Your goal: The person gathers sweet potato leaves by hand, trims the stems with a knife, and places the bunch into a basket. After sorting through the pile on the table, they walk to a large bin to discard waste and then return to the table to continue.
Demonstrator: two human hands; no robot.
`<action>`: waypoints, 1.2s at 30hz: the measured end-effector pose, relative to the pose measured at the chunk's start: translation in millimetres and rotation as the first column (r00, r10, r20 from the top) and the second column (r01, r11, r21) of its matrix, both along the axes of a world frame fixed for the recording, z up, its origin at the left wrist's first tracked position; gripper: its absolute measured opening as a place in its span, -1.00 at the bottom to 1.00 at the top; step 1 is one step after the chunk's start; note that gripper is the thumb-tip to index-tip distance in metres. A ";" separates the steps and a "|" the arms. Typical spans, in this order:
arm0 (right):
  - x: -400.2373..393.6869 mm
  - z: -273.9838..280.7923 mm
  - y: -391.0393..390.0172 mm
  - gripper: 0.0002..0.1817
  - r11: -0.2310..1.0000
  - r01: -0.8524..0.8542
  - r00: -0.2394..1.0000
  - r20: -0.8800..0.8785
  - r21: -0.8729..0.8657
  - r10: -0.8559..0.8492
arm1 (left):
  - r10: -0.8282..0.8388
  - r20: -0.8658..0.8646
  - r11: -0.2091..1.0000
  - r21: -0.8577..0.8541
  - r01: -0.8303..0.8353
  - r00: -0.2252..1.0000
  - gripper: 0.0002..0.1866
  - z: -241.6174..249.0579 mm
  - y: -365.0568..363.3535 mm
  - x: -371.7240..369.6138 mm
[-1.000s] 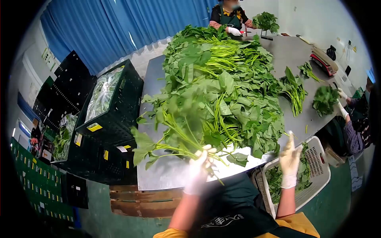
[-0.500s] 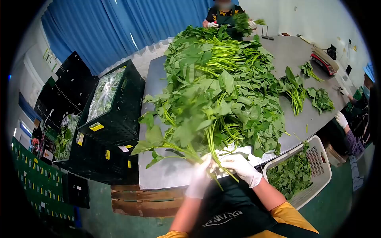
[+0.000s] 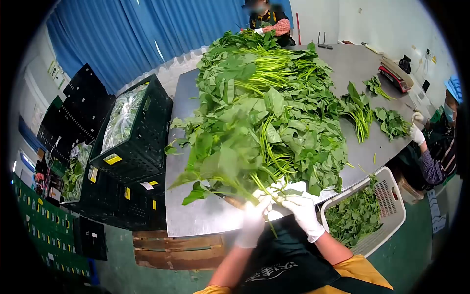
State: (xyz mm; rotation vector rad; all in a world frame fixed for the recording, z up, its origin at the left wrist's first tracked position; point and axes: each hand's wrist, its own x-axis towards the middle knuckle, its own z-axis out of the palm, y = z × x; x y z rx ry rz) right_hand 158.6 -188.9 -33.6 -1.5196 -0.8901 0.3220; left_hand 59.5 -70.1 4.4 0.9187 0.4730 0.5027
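The left hand (image 3: 253, 219) is smeared by motion, its fingers indistinct where they meet the stems (image 3: 262, 188). The right hand (image 3: 302, 211) covers the stem ends beside it. Farther off, the leaf pile (image 3: 264, 103) hides much of the surface (image 3: 205, 215), and the lens rim darkens every corner.

A single camera sits on the person's head and looks forward and steeply down through a wide fisheye lens, so the picture is round with dark corners and straight lines bow. It faces along the metal table (image 3: 196, 98) from its near edge toward the far edge, where a blue curtain (image 3: 147, 29) closes the view. Closest to the lens, low in the middle, are the left hand (image 3: 254, 215) and right hand (image 3: 303, 210), just over the near edge. The table's left edge and right corner both fit in.
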 end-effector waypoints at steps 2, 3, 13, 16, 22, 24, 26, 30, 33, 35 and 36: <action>-4.5 44.5 -8.4 -0.80 0.998 0.055 0.963 -0.265 0.025 -0.046 | 0.048 0.031 0.985 0.163 -0.052 0.998 -0.95 -12.7 -3.7 5.0; 0.4 39.3 -15.6 -0.79 0.991 0.098 0.946 -0.318 0.096 -0.063 | 0.085 0.087 0.961 0.254 -0.104 0.993 -0.92 -22.8 -3.6 9.7; 68.9 30.0 -16.8 -0.41 0.990 0.107 0.858 -0.512 0.087 -0.048 | 0.130 0.169 0.979 -0.181 -0.099 0.977 -0.76 -3.0 38.3 -17.0; 79.3 -24.6 47.8 -0.52 0.974 0.114 0.992 0.081 -0.193 -0.100 | 0.171 -0.011 0.976 -0.136 -0.171 0.985 -0.78 8.0 25.7 -15.9; 93.1 -18.4 91.3 -0.64 0.794 0.356 0.798 0.602 -0.492 0.016 | 0.208 0.031 0.978 -0.034 -0.207 0.978 -0.78 18.4 24.4 -25.1; 87.0 -8.5 84.8 -0.68 0.872 0.321 0.838 0.540 -0.369 -0.080 | 0.238 0.034 0.971 -0.031 -0.237 0.971 -0.76 15.1 28.7 -20.8; 75.9 -4.6 72.2 -0.73 0.921 0.295 0.878 0.453 -0.254 -0.156 | 0.294 0.013 0.955 -0.051 -0.293 0.956 -0.68 6.6 26.5 -16.2; 45.3 14.6 44.9 -0.77 0.972 0.117 0.957 0.286 -0.205 -0.055 | 0.204 -0.007 0.979 -0.021 -0.204 0.979 -0.59 -9.8 25.9 2.7; 24.5 17.0 31.4 -0.76 0.958 0.062 0.949 0.314 -0.281 0.031 | 0.089 -0.064 0.993 0.077 -0.084 0.994 -0.65 -15.3 20.1 12.8; 17.4 11.3 28.1 -0.76 0.950 0.127 0.807 0.586 -0.286 0.069 | 0.032 -0.025 0.989 0.144 -0.028 0.999 -0.74 -10.7 11.4 19.2; 15.0 14.8 23.7 -0.77 0.946 0.149 0.697 0.709 -0.289 0.107 | 0.035 -0.030 0.990 0.140 -0.031 0.999 -0.74 -11.6 11.8 17.8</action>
